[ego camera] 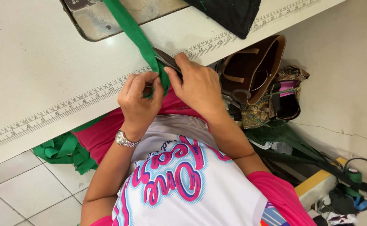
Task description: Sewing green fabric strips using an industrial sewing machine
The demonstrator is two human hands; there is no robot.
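— At the near edge of the tabletop (32,54), what do your hands have?

— You hold the green strip (138,37). Your left hand (139,100) pinches its end, and your right hand (198,86) pinches it too, with dark scissors (166,59) tucked under the fingers.

— Which step is it?

— Trimming the end, I think. Next you need a steady grip and a clean snip.

— What else is close?

— A ruler strip (66,104) runs along the edge, more green cloth (64,151) hangs below, and a brown bag (254,69) sits right.

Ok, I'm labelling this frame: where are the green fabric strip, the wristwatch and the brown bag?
Green fabric strip (138,37): head view, on its stretched middle.
Silver metal wristwatch (125,139): head view, on its band.
Brown leather bag (271,62): head view, on its outer wall.
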